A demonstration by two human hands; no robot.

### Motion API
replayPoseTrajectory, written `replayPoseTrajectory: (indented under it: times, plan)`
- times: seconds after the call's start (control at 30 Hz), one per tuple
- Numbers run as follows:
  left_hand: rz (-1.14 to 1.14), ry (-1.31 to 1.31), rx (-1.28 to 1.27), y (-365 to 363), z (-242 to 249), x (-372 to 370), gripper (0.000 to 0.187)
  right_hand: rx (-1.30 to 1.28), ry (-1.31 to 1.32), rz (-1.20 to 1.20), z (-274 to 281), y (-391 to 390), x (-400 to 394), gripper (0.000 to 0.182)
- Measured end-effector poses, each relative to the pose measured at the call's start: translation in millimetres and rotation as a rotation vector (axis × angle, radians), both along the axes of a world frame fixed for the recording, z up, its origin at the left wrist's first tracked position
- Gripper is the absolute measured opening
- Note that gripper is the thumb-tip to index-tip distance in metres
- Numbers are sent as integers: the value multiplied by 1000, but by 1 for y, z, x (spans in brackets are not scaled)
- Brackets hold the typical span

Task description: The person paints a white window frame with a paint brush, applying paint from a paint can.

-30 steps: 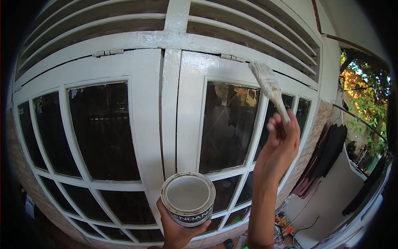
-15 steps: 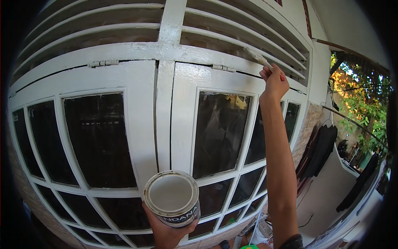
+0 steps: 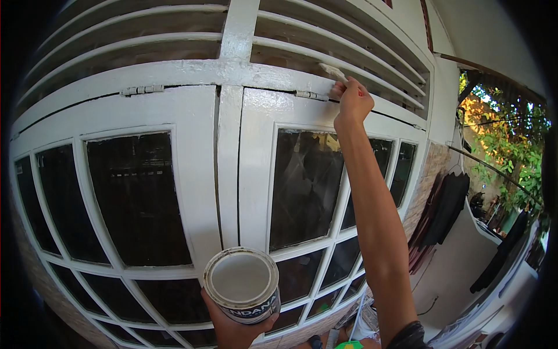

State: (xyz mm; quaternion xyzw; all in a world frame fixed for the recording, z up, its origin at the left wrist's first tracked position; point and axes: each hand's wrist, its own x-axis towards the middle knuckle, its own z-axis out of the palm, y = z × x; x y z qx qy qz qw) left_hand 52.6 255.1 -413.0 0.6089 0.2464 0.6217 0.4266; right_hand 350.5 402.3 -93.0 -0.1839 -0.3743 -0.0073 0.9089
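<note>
My right hand (image 3: 356,102) is raised high, its fingers closed round the handle of a paintbrush (image 3: 333,72). The white-coated bristles point up and left, right at the white rail (image 3: 290,77) under the louvre slats (image 3: 325,57). Low in the middle, my left hand (image 3: 235,333) grips a paint can (image 3: 251,311) from below and the side. This can has no lid, and white paint (image 3: 241,279) shows inside its smeared rim. Just below my right hand runs the top of a white window frame with a painted hinge (image 3: 312,95).
White shutters with dark glass panes (image 3: 136,198) fill the left and middle. At the right, dark clothes (image 3: 447,203) hang on a hanger beside a pale wall. Leafy plants (image 3: 514,145) stand beyond. Something bright green (image 3: 350,345) lies low down.
My right hand and the paintbrush have moved left along the rail and slightly down. The can in my left hand sits a little lower in view.
</note>
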Motion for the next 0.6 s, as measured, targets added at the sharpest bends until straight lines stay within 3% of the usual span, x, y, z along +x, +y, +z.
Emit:
replayPoseTrajectory:
  times: [0.07, 0.13, 0.27, 0.47, 0.6]
  plan:
    - [-16, -92, 64, -3, -2, 3, 112, -25, -115, 83, -8, -3, -4, 23]
    - [-5, -9, 3, 1, -4, 2, 118, -21, -205, 146, -10, -11, -13, 23]
    - [-37, 11, -61, 3, -8, 0, 122, 72, -7, 106, -7, -7, 3, 22]
    - [19, 34, -78, -3, -14, -12, 129, 115, 279, -196, 3, 0, 33, 21]
    - [43, -7, -96, -3, -15, -21, 128, -5, 199, -113, 8, 16, 10, 22]
